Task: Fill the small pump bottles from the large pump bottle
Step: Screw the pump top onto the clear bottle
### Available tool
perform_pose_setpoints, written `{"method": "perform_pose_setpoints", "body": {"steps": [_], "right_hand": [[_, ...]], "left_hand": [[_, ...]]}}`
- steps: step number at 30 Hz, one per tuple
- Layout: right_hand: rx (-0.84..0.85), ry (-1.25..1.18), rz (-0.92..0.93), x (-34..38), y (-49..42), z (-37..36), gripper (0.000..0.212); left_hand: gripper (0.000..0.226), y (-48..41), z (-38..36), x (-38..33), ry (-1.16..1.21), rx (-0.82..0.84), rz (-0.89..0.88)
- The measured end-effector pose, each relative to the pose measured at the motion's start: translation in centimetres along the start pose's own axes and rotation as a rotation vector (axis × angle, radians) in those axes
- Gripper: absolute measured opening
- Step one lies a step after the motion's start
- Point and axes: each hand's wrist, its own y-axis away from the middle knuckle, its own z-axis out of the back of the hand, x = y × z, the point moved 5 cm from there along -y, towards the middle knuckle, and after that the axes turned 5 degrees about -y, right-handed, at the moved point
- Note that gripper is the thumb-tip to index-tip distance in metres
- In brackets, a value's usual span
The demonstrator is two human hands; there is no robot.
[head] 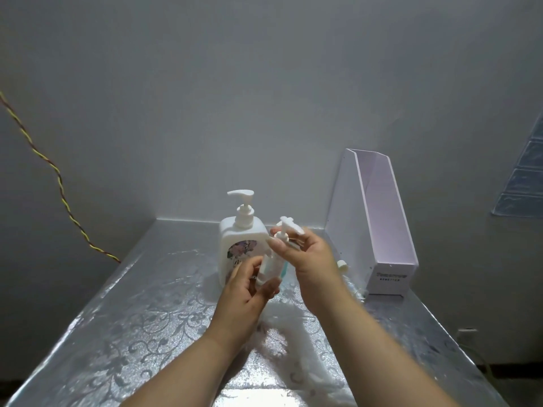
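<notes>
Mid-table, left hand [245, 290] and right hand [310, 261] pinch the small bottle [272, 264].

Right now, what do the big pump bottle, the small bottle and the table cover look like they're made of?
Big pump bottle: opaque white plastic, smooth with a soft sheen, printed flower label. Small bottle: probably clear plastic; a teal tint shows through its wall. Table cover: likely glossy vinyl or foil film, silver with a scroll pattern and bright glare.
</notes>
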Motion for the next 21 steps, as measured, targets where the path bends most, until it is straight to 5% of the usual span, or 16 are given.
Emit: {"method": "perform_pose_setpoints", "body": {"steps": [6,10,16,21], "right_hand": [[0.019,0.044,0.006,-0.38,-0.28,0.29,0.033],[-0.045,0.086,0.059,0.02,-0.32,0.59,0.020],[0.050,0.119,-0.009,-0.71,-0.35,0.33,0.066],[-0.014,0.095,0.049,-0.30,-0.24,0.63,0.017]], "left_hand": [[0.060,0.22,0.04,-0.53,0.001,0.016,0.003],[0.058,0.15,-0.06,-0.47,0.032,0.010,-0.001],[0.057,0.23,-0.02,-0.51,0.012,0.011,-0.007],[0.053,0.28,-0.13,-0.67,0.016,0.022,0.002]]}}
